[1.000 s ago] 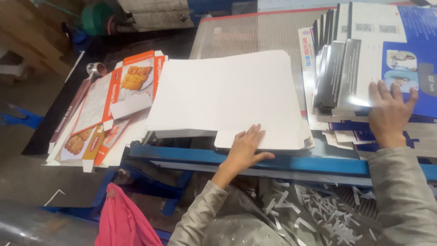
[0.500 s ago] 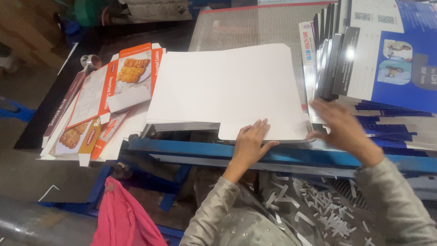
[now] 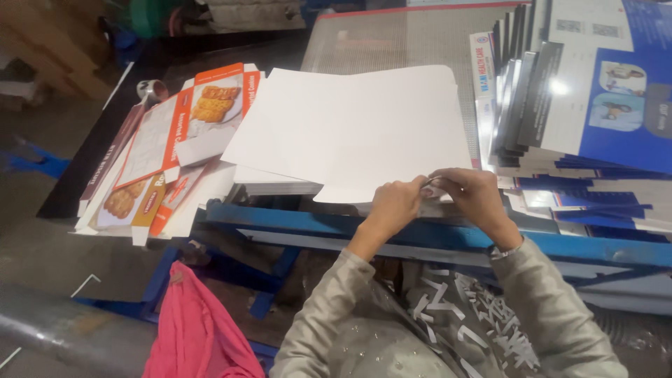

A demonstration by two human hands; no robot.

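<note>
A stack of white die-cut card sheets [image 3: 353,126] lies face down on a blue metal table edge [image 3: 294,220]. My left hand [image 3: 393,204] rests with curled fingers on the near edge of the top sheet. My right hand [image 3: 474,194] has come beside it and pinches the sheet's near right corner between thumb and fingers. Both hands meet at that corner; what lies under the fingers is hidden.
Flat orange-and-white printed carton blanks [image 3: 168,140] fan out at the left. Blue, black and white printed sheets [image 3: 588,91] are stacked at the right. A mesh panel [image 3: 392,38] lies behind. Paper offcuts [image 3: 462,315] litter below; pink cloth [image 3: 199,329] lies at lower left.
My right hand has left the blue printed stack at the right and moved left to the white sheet's near corner, joining my left hand, which stayed on the sheet's edge.
</note>
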